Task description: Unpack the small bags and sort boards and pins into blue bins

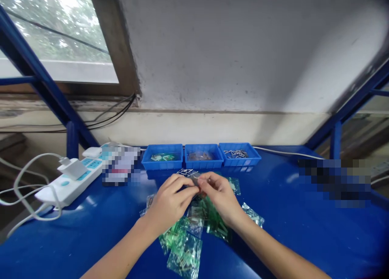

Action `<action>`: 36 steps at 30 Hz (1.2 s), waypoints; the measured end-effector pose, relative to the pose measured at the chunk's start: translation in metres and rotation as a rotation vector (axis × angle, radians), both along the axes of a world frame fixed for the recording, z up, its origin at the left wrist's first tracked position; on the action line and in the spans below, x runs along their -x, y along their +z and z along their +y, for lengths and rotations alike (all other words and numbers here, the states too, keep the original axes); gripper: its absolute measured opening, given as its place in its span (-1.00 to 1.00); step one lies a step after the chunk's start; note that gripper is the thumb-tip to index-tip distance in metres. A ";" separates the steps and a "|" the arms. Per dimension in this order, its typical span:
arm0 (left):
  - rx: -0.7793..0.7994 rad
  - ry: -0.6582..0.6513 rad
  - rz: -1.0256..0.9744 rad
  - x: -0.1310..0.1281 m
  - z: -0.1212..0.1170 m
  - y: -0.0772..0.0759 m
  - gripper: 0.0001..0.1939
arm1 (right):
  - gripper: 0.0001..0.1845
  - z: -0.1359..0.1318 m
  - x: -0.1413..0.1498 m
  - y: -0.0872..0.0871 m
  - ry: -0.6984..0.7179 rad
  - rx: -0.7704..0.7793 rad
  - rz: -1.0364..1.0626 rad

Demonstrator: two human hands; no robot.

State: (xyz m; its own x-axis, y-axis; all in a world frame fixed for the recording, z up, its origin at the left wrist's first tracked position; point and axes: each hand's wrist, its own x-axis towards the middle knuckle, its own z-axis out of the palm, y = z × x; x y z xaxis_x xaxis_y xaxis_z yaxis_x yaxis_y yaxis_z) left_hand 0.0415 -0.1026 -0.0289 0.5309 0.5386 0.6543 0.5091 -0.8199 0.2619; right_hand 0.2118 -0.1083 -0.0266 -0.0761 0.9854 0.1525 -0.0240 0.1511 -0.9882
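Note:
My left hand (171, 200) and my right hand (219, 194) meet at the middle of the blue table. Their fingers pinch a small clear plastic bag (195, 177) between them, mostly covered by the fingertips. Just beyond the fingers lies a little pile of silver screws or nails (186, 172). Under and around both hands are scattered several small filled bags. One green-tinted bag (185, 254) holds pale slim pieces, and a clear bag (196, 222) has brownish pieces inside. Another bag (253, 215) rests to the right of my right forearm.
Against the wall stand three blue bins: the left bin (162, 165) with green and white pieces, the middle bin (204, 164) with brownish contents, the right bin (242, 162) with metal pieces. A white power strip (65, 187) with looping cables and a blurred phone-like object (121, 165) are at left.

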 end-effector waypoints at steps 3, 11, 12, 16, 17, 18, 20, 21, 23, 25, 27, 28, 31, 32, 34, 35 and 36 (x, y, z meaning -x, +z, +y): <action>0.198 0.021 0.205 0.017 0.002 0.014 -0.71 | -0.84 0.008 -0.018 0.015 -0.324 -0.322 -0.142; 0.640 0.123 0.496 0.079 0.018 0.011 -0.59 | -0.82 0.048 -0.068 0.026 -0.745 -0.849 -1.036; 0.646 0.152 0.482 0.079 0.020 0.008 -0.67 | -0.79 0.050 -0.067 0.016 -0.631 -0.780 -1.156; 0.625 0.198 0.445 0.073 0.024 -0.001 -0.86 | -0.72 0.043 -0.056 -0.014 -0.446 -0.622 -1.221; 0.609 0.207 0.442 0.072 0.024 -0.003 -0.83 | -0.72 0.040 -0.053 -0.016 -0.425 -0.618 -1.166; 0.596 0.217 0.442 0.071 0.024 -0.004 -0.75 | -0.72 0.036 -0.048 -0.016 -0.398 -0.619 -1.107; 0.569 0.232 0.440 0.070 0.023 -0.005 -0.53 | -0.74 0.030 -0.039 -0.015 -0.314 -0.611 -1.011; 0.560 0.234 0.441 0.069 0.022 -0.006 -0.44 | -0.74 0.027 -0.034 -0.014 -0.263 -0.600 -0.982; 0.555 0.234 0.442 0.067 0.022 -0.008 -0.42 | -0.76 0.023 -0.025 -0.013 -0.169 -0.579 -0.944; 0.571 0.235 0.432 0.063 0.023 -0.009 -0.54 | -0.76 0.018 -0.018 -0.012 -0.103 -0.564 -0.909; 0.566 0.246 0.385 0.058 0.024 -0.009 -0.69 | -0.77 0.013 -0.012 -0.011 -0.064 -0.546 -0.862; 0.538 0.253 0.339 0.055 0.024 -0.008 -0.77 | -0.77 0.010 -0.010 -0.009 -0.046 -0.524 -0.829; 0.365 0.249 0.152 0.045 0.019 -0.003 -0.90 | -0.73 0.001 -0.003 -0.004 0.031 -0.339 -0.654; 0.301 0.233 0.096 0.041 0.016 -0.002 -0.88 | -0.70 -0.001 -0.001 -0.002 0.071 -0.241 -0.559; 0.194 0.182 0.021 0.032 0.009 -0.001 -0.82 | -0.67 -0.005 0.005 -0.002 0.146 -0.048 -0.328; 0.159 0.158 0.004 0.028 0.006 -0.001 -0.81 | -0.67 -0.005 0.008 -0.003 0.167 0.026 -0.214; 0.143 0.134 0.004 0.024 0.002 -0.002 -0.79 | -0.69 -0.005 0.011 -0.005 0.173 0.080 -0.113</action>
State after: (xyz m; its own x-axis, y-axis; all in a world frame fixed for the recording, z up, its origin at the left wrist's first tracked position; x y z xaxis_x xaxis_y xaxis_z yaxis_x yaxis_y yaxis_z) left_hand 0.0174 -0.1005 -0.0311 0.4507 0.6916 0.5644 0.6119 -0.6997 0.3687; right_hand 0.2006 -0.1135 -0.0315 -0.2569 0.9648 0.0555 0.0686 0.0755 -0.9948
